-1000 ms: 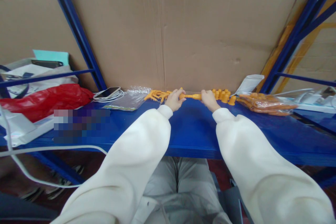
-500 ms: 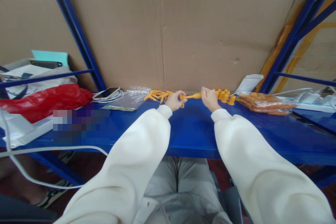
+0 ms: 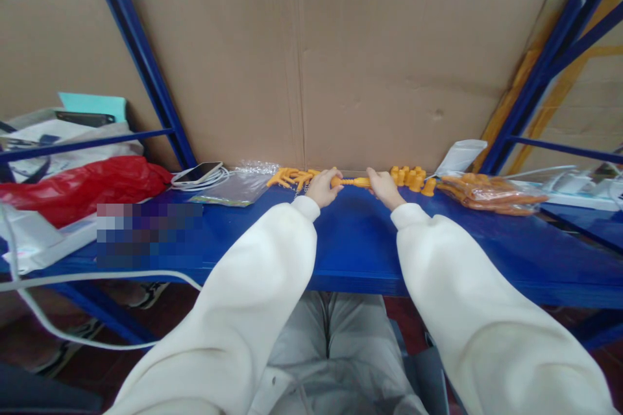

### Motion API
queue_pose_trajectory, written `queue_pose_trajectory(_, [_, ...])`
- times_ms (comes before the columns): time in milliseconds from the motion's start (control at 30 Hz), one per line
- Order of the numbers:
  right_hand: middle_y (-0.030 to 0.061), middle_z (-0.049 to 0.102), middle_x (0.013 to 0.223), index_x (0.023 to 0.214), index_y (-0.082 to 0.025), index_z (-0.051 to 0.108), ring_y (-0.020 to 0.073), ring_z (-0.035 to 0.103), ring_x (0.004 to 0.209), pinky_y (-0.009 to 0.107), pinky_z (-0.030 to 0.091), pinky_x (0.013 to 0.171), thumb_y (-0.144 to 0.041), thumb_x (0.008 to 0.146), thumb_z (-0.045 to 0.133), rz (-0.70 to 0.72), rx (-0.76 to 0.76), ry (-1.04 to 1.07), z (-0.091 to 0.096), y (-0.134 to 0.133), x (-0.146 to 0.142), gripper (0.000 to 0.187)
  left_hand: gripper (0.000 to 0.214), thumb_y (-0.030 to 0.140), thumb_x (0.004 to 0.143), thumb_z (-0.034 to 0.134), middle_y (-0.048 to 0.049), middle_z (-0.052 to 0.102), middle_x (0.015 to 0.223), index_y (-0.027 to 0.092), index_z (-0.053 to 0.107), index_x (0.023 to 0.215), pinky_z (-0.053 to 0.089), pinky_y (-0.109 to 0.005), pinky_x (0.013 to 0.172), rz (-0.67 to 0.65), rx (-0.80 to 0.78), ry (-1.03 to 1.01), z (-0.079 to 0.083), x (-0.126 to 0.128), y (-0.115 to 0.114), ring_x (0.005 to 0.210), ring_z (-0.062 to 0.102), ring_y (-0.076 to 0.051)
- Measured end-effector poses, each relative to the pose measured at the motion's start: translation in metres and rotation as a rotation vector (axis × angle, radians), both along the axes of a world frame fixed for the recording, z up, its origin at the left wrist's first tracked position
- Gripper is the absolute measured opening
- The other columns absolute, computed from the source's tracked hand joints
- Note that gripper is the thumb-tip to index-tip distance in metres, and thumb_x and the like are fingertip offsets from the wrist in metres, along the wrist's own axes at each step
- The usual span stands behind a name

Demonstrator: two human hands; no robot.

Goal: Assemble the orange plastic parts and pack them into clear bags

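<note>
Between my hands lies an orange-yellow plastic stick [image 3: 355,181] with a ridged, screw-like stretch on its left part. My left hand [image 3: 323,189] is closed round its left end, fingers wrapped over it. At the thicker right end my right hand [image 3: 386,188] grips it with thumb and fingers. Left of my left hand is a pile of branched yellow plastic pieces [image 3: 289,176], with a thin chain among them. Several short yellow cap-like pieces [image 3: 413,179] stand to the right of my right hand, one [image 3: 429,187] slightly nearer me.
On the blue shelf [image 3: 360,246] a clear plastic bag [image 3: 238,185] and a phone [image 3: 199,172] on a coiled white cable lie left. A bag of orange pieces [image 3: 494,193] and a power strip [image 3: 584,191] lie right. Cardboard [image 3: 365,78] closes the back; blue posts [image 3: 141,58] flank it.
My right hand has shifted a little left and its grip on the stick has turned. My left fingers have closed further over its end. A person's feet at lower left have moved.
</note>
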State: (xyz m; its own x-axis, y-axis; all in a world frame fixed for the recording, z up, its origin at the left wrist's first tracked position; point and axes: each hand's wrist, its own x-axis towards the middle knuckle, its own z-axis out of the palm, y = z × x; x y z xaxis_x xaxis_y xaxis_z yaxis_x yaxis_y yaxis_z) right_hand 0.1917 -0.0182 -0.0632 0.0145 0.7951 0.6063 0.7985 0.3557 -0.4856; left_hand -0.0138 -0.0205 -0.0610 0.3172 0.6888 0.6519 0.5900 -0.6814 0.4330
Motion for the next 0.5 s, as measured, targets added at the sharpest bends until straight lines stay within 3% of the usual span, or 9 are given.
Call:
queue_pose_trajectory(100, [0.0087,0.066,0.059,0.062,-0.022,0.061,0.0257,0.066,0.07,0.033,0.047,0.069,-0.045,0.099,0.034,-0.039,0.016,-0.013,0.005,-0.008,-0.003,0.052,0.019,0.009,0.076,0.071,-0.0007,0.067,0.087,0.02,0.064,0.09,0.053,-0.034,0.089,-0.024,-0.067,-0.053,-0.003,0.0,0.003,0.085,0.066,-0.018])
queue_pose_trajectory(233, [0.0127,0.072,0.072,0.063,-0.021,0.059,0.0259,0.066,0.075,0.033,0.046,0.072,-0.033,0.098,0.036,-0.099,0.036,-0.086,0.01,-0.012,-0.005,0.044,0.018,0.01,0.078,0.071,0.0012,0.066,0.081,0.02,0.063,0.091,0.054,-0.031,0.084,-0.043,-0.105,-0.083,-0.005,0.0,0.003,0.08,0.066,-0.016])
queue_pose_trajectory(500, [0.0144,0.07,0.068,0.06,-0.022,0.06,0.0289,0.067,0.076,0.035,0.048,0.07,-0.023,0.095,0.039,-0.111,-0.049,-0.093,0.009,-0.001,-0.002,0.041,0.02,0.012,0.078,0.074,-0.0034,0.067,0.095,0.019,0.065,0.094,0.051,-0.033,0.092,-0.01,0.021,-0.01,-0.002,-0.001,0.0,0.09,0.066,-0.019])
